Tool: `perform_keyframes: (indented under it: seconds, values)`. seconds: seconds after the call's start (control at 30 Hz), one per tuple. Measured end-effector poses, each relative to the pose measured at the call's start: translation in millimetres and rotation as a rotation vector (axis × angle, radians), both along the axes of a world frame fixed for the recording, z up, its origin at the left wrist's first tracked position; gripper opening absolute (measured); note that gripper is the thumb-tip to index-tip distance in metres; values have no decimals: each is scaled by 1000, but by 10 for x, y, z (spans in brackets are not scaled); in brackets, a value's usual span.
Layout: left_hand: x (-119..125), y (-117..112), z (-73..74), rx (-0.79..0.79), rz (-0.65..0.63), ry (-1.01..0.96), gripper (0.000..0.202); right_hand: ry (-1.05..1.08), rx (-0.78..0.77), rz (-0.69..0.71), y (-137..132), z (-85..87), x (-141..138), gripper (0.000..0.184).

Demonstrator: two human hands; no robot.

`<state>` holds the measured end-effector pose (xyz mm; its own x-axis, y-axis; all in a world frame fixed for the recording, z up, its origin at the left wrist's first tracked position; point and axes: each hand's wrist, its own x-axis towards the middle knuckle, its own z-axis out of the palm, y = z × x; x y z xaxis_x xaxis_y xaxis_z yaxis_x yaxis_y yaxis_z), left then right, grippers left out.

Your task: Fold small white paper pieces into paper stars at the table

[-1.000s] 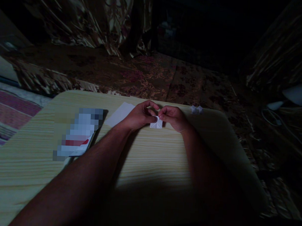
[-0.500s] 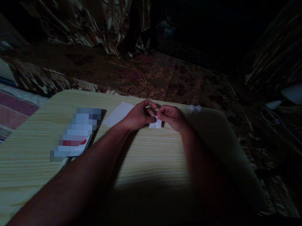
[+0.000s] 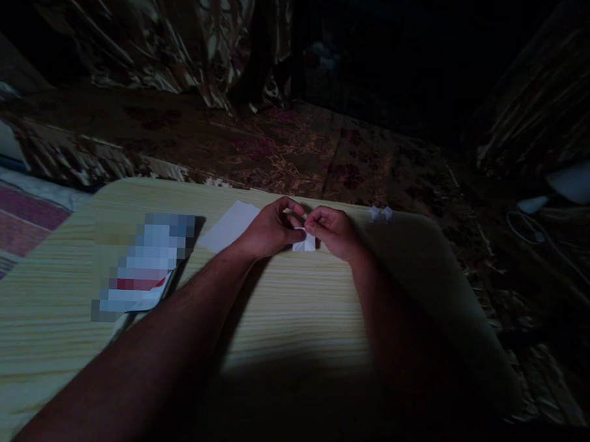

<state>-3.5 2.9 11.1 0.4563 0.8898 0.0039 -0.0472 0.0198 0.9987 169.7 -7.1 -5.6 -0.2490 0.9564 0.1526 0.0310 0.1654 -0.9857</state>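
Note:
Between my hands, a small folded piece of white paper (image 3: pixel 304 242) lies at the far side of the wooden table (image 3: pixel 291 299), with creases meeting near its middle. My left hand (image 3: pixel 272 230) has its thumb pressed on the paper's upper left part, the index finger arched above. From the other side, my right hand (image 3: pixel 336 232) pinches the paper's upper edge between thumb and bent fingers. The fingertips hide the top of the folded paper. White paper sheets (image 3: pixel 231 225) lie just left of my left hand.
Two small folded white paper pieces (image 3: pixel 381 214) sit by the far right table edge. A blurred-out phone-like object (image 3: pixel 149 260) lies at left beside my forearm. Beyond the table is a patterned cloth-covered surface (image 3: pixel 279 142); a white cable (image 3: pixel 533 235) hangs at the right.
Both hands stay on the folded paper, with only slight finger movement; the right fingers curl a little closer over its upper edge. The view has shifted slightly.

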Motion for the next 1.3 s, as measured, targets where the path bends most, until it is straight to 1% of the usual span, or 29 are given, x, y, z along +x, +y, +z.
perform_keyframes:
  seconds: [0.17,0.43,0.6,0.87,1.17,1.3]
  values:
    - [5,-3,-3,-2,20,15,45,-12,32,-8,7,-13,-13,22]
    - [2,0,-18,8,19,13,44,-22,32,-18,7,-12,-22,22]
    - [4,3,-19,18,9,12,44,-32,50,-18,6,-11,-20,19]
    - [5,10,-28,14,11,15,44,-16,6,-27,5,-15,-28,22]
    - [10,-5,-27,30,-23,20,43,-4,4,-29,31,-39,-9,18]
    - [18,-21,-10,37,1,45,43,22,-4,-45,39,-46,-5,19]
